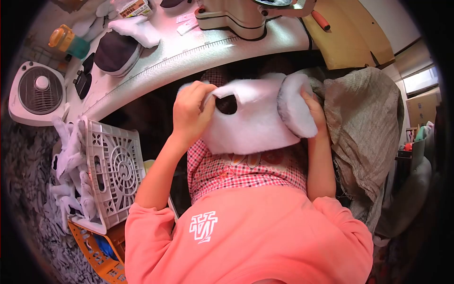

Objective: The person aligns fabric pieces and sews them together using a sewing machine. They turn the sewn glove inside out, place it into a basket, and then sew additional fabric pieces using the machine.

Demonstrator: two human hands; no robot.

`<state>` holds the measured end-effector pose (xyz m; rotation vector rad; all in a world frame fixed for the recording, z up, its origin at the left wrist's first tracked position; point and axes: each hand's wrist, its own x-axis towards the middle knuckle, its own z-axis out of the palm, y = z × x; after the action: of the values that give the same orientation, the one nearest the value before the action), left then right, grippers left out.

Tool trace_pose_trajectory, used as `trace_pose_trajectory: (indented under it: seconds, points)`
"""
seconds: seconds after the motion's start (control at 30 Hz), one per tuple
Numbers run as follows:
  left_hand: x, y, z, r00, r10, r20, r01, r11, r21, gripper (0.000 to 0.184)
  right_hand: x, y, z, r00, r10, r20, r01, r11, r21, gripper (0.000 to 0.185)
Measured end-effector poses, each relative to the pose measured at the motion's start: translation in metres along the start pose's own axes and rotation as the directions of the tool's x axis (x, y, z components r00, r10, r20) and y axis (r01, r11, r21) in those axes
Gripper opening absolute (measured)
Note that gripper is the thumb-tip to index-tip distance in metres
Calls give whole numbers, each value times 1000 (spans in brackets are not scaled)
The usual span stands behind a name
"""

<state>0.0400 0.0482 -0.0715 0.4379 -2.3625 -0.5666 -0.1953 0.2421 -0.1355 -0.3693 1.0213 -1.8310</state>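
In the head view, a piece of white fleece fabric [255, 123] with a dark hole in it hangs above my lap. My left hand [191, 111] pinches its left edge beside the hole, fingers closed. At the other end, my right hand [316, 111] grips an oval white fleece piece [298, 106] with a greyish edge, thumb on its face. The oval lies against the right end of the fabric; whether they are joined I cannot tell. Below them is a pink checked apron [227, 175].
A sewing machine [236, 19] stands on the white table [175, 66], which has a ruler along its edge. Left are a dark slipper [116, 53], a fan [40, 87], a white crate [118, 165] and an orange crate [97, 251]. A grey-brown cloth sack [364, 128] hangs right.
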Motion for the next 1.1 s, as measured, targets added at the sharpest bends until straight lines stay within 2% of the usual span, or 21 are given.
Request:
trace_pose_trajectory:
  seconds: [0.03, 0.07, 0.13, 0.17, 0.2, 0.23, 0.27, 0.33, 0.37, 0.4, 0.47, 0.53, 0.6, 0.67, 0.73, 0.8, 0.87, 0.93, 1.0, 1.03, 1.1]
  points:
    - [0, 9, -3, 997, -78, 28, 80, 995, -58, 12, -4, 0, 2, 999, -38, -19, 38, 999, 3, 30]
    - [0, 15, -6, 997, -78, 26, 80, 995, -59, 12, -8, -1, 5, 997, -75, -37, 75, 997, 6, 30]
    - [2, 27, -12, 990, -126, 63, 134, 983, -129, 5, -14, -9, 8, 997, -51, -52, 52, 998, 20, 33]
    - [6, 34, -16, 977, -196, 80, 208, 960, -187, 5, -15, -15, 11, 990, -81, -116, 49, 965, -257, 35]
    - [9, 36, -19, 977, -199, 83, 211, 959, -187, 5, -15, -18, 12, 977, -126, -170, 21, 858, -513, 37]
    - [13, 36, -20, 966, -242, 92, 257, 936, -240, 9, -15, -15, 14, 951, -241, -191, 93, 817, -568, 39]
    - [18, 34, -21, 954, -281, 103, 299, 908, -292, 12, -16, -18, 17, 950, -243, -196, 91, 816, -571, 39]
    - [33, 32, -22, 960, -262, 97, 279, 911, -303, 14, -20, -37, 31, 774, -631, -41, 353, 486, -799, 36]
    - [42, 31, -22, 970, -225, 91, 241, 942, -234, 15, -30, -52, 45, 785, -619, -25, 396, 531, -749, 32]
    - [51, 30, -23, 978, -187, 87, 200, 966, -164, 15, -40, -66, 64, 808, -583, -89, 396, 648, -651, 31]
    - [68, 29, -21, 986, -142, 85, 154, 977, -145, 15, -51, -88, 73, 802, -575, 162, 575, 669, -472, 40]
    - [85, 32, -18, 991, -100, 90, 118, 967, -227, 16, -49, -93, 111, 851, -514, 106, 515, 780, -356, 39]
    - [100, 36, -16, 992, -49, 120, 87, 939, -333, 15, -26, -97, 129, 866, -423, 267, 497, 666, -557, 34]
    - [111, 42, -16, 987, -66, 147, 124, 895, -429, 13, -1, -83, 134, 922, -329, 204, 380, 671, -636, 27]
    - [120, 42, -16, 986, -58, 158, 131, 852, -507, 8, 18, -67, 145, 888, -445, 116, 421, 687, -592, 22]
    - [126, 38, -15, 985, -45, 168, 132, 824, -550, 6, 32, -62, 142, 874, -473, 110, 447, 697, -560, 18]
    - [131, 34, -16, 982, -47, 181, 143, 814, -563, 6, 41, -59, 137, 826, -546, 141, 518, 637, -571, 17]
    - [135, 31, -17, 980, -42, 194, 148, 802, -578, 5, 43, -63, 138, 840, -523, 145, 501, 642, -581, 18]
    - [138, 29, -18, 974, -30, 224, 161, 786, -597, 5, 44, -63, 142, 850, -521, 83, 472, 681, -560, 19]
    - [139, 27, -18, 973, -13, 230, 151, 790, -594, 6, 42, -64, 146, 883, -470, 7, 397, 738, -546, 21]
    - [140, 26, -17, 972, -15, 233, 157, 778, -609, 6, 43, -64, 146, 872, -490, 14, 415, 725, -550, 21]
